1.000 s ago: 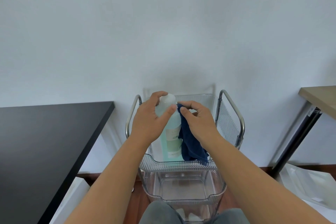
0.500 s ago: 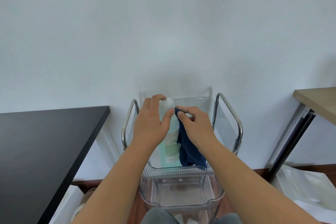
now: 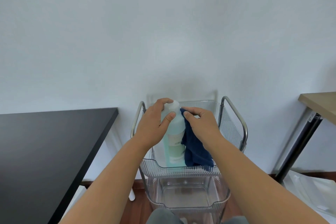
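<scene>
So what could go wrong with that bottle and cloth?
The tall bottle stands in the cart's top tray, held only near its top by the left hand; a push from the cloth could tip it. The right hand pinches just the cloth's upper edge, so it might slip down.

1. Both forearms are bare and come in from the lower edge, drawing together toward the middle.
2. The left forearm [image 3: 109,174] rises from lower left, with its wrist straight and the back of the hand facing up.
3. The left grip [image 3: 154,125] curls round the upper part of a bottle [image 3: 175,123], fingers over the far side and thumb across the near side.
4. The right forearm [image 3: 254,174] rises from lower right.
5. The right grip [image 3: 201,125], back upward, pinches a cloth [image 3: 194,152] at its top against the bottle's right side.
6. The two thumbs lie near each other but apart.
</scene>
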The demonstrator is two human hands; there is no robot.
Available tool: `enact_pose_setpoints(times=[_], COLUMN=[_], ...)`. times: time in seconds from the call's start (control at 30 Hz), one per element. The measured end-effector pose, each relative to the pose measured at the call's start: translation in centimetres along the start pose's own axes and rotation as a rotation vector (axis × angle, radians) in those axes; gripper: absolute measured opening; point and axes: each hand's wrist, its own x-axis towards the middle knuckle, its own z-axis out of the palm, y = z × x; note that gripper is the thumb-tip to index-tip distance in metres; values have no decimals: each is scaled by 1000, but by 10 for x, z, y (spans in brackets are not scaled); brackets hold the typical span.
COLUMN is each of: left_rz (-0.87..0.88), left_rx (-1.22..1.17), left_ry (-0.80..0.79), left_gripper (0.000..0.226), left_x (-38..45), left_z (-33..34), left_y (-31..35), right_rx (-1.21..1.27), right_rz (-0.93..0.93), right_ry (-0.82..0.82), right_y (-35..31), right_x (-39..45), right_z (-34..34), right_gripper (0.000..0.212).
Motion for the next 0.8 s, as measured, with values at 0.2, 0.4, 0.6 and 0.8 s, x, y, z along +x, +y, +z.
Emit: enact_pose_setpoints(times=[0.2,0.4,0.6,0.8], left_rz=[-214,-490,-574,-588], left_rx=[-210,-222,-264,-564], left_ry=[11,127,341,543], left_gripper=[90,100,85,75], left_x=[-23,-19,-21,-14], left_z=[21,50,48,34], left_y=[1,8,6,14], right_rx=[168,76,299,79], right_rz=[96,-33,115,-240], right_ry=[172,385,327,-76], right_y=[9,7,4,3], right_x=[-11,-21,-22,-46], right_z=[-9,-40,-53,11], right_gripper=[16,22,22,16])
